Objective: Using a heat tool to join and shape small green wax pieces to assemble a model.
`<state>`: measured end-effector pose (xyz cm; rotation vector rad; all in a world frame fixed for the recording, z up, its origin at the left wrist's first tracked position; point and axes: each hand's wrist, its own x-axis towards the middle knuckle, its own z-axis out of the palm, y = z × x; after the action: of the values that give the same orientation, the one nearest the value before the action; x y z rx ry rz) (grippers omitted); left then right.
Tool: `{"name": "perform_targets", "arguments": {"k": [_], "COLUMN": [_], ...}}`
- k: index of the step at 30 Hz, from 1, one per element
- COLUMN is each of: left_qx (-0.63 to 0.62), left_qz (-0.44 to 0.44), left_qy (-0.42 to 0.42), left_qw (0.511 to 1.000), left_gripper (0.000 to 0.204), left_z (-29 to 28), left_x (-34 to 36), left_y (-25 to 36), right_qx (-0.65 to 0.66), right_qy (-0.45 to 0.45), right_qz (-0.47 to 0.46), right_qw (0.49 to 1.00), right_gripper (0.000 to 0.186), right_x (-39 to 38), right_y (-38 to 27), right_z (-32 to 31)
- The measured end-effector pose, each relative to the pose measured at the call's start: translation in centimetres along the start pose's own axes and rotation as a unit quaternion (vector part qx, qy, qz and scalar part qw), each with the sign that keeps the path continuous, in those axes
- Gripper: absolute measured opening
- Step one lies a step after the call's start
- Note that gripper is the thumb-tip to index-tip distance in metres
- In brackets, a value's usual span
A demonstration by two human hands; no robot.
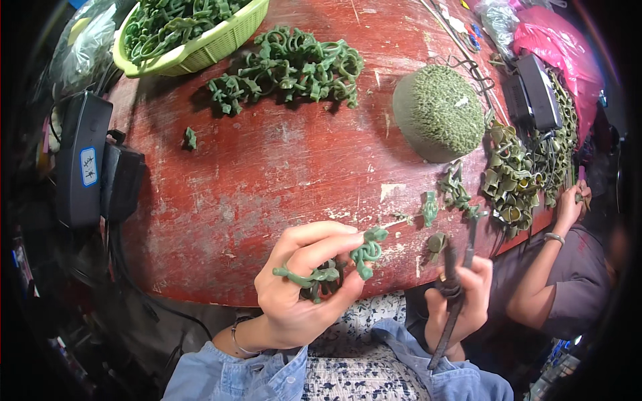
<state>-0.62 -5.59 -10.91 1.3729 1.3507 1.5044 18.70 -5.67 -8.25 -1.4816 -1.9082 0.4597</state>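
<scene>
**Q:** Hands at the near table edge: how is each posed?

**A:** Left hand (304, 284) is raised palm-inward at about 6 o'clock, wrist bent, sleeve of blue denim below it. Its fingers (321, 235) curl over a branched green wax piece (334, 266), pinching it against the thumb; the grip is closed on that piece, which hangs just over the table's near rim. Right hand (465, 301), at about 5 o'clock, is wrapped in a narrow fist around a dark slender tool (449, 294) held nearly upright, tip toward the table, with a small green lump at the tip.

**Q:** Which containers appear, and what do they hold?

**A:** Yellow-green plastic basket (221, 43) at 11 o'clock is heaped with green ring-shaped wax pieces. Beside it, at 12 o'clock, a loose pile of green pieces (291, 67) lies directly on the worn red table (267, 174). A dome-shaped green mound (438, 110) with a rough surface sits at 1 o'clock. A further heap of olive ring pieces (515, 174) spreads at 3 o'clock, with small green fragments (429, 207) between it and the hands.

**Q:** What else is in view?

**A:** Black boxes with cables (83, 157) stand at 9 o'clock. Another person's hand (572, 207) and forearm, with a wrist bangle, reach to the heap at 3 o'clock. Pink plastic bag (555, 40) lies at 2 o'clock.
</scene>
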Motion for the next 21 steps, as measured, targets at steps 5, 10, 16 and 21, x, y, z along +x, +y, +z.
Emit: {"name": "perform_targets", "arguments": {"k": [5, 10, 16, 21], "left_qx": [0.011, 0.0, -0.021, -0.039], "left_qz": [-0.035, -0.047, -0.06, -0.088], "left_qy": [-0.016, -0.012, -0.018, 0.031], "left_qw": [0.999, 0.999, 0.998, 0.995], "left_gripper": [0.034, 0.034, 0.033, 0.035], "left_z": [-0.2, -0.1, -0.1, 0.4], "left_x": [0.0, 0.0, -0.3, -0.2], "left_y": [0.1, -0.1, -0.5, -0.1], "right_qx": [-0.014, -0.04, -0.034, -0.028], "right_qy": [-0.051, -0.078, -0.084, -0.088], "right_qz": [-0.054, -0.087, -0.088, -0.084], "right_qw": [0.997, 0.992, 0.992, 0.992], "right_gripper": [0.041, 0.044, 0.042, 0.041], "right_x": [-0.9, -1.1, -0.9, -1.0], "right_y": [1.2, 1.9, 2.0, 2.0], "right_z": [1.2, 1.3, 1.5, 1.5]}}
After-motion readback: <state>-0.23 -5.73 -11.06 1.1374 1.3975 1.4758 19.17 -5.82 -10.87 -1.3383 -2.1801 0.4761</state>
